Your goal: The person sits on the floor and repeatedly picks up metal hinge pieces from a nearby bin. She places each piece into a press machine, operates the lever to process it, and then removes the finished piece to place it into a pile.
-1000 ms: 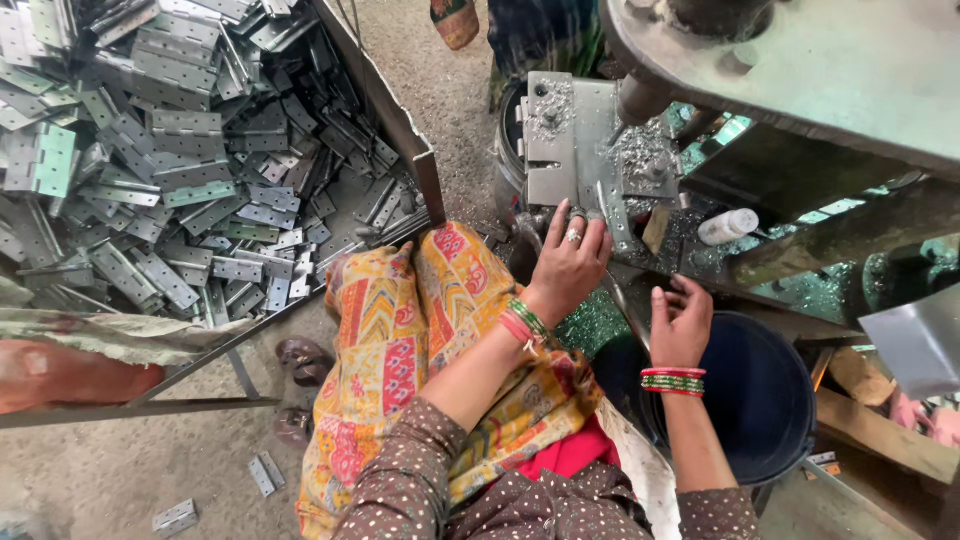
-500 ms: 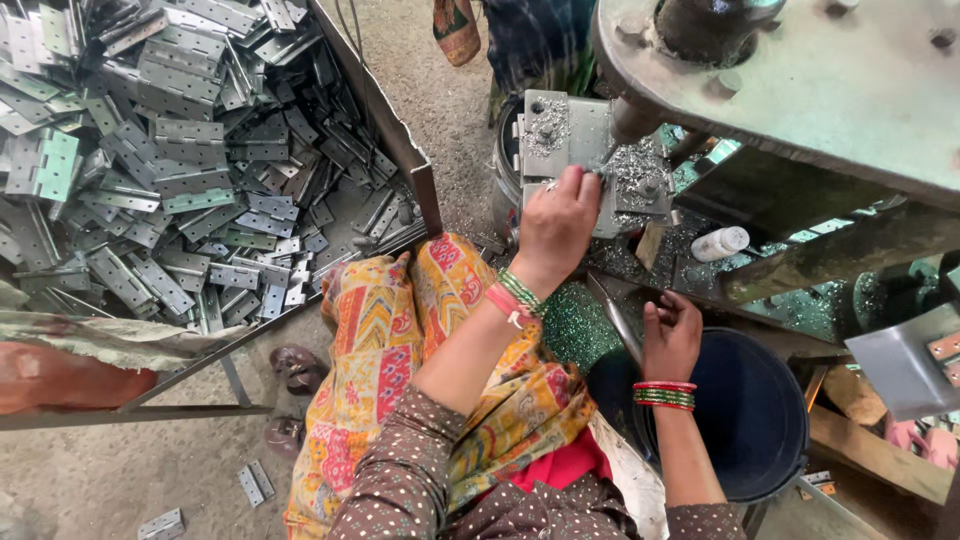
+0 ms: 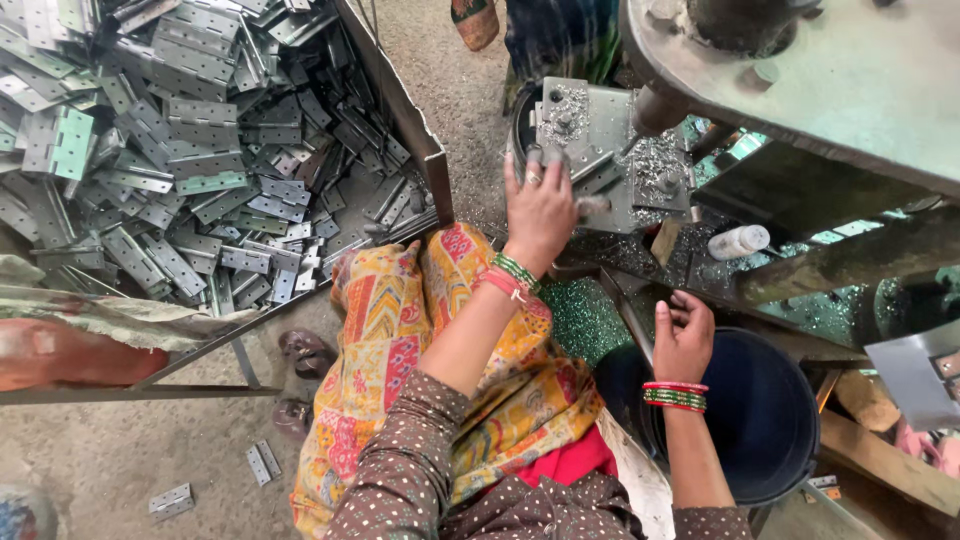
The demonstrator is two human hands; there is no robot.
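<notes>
My left hand [image 3: 540, 208] reaches forward onto the grey metal jig plate [image 3: 600, 120] of a machine, which is strewn with shiny shavings. Its fingers and thumb press a flat metal hinge [image 3: 598, 182] against the plate. My right hand [image 3: 684, 336] hovers lower, over the rim of a dark blue bucket [image 3: 770, 420], fingers loosely curled; whether it holds anything is hidden. Both wrists wear red and green bangles. My patterned orange cloth [image 3: 400, 340] covers my lap.
A large heap of grey metal hinges [image 3: 180, 150] fills a framed tray at the left. A few hinges [image 3: 262, 462] lie on the dirt floor. The machine's heavy grey table [image 3: 850, 90] overhangs at upper right, with a small white bottle [image 3: 738, 241] beneath it. Another person's clothing [image 3: 560, 40] shows at the top.
My left hand moved up from near my lap onto the jig plate. My right hand stayed near the bucket, shifting slightly.
</notes>
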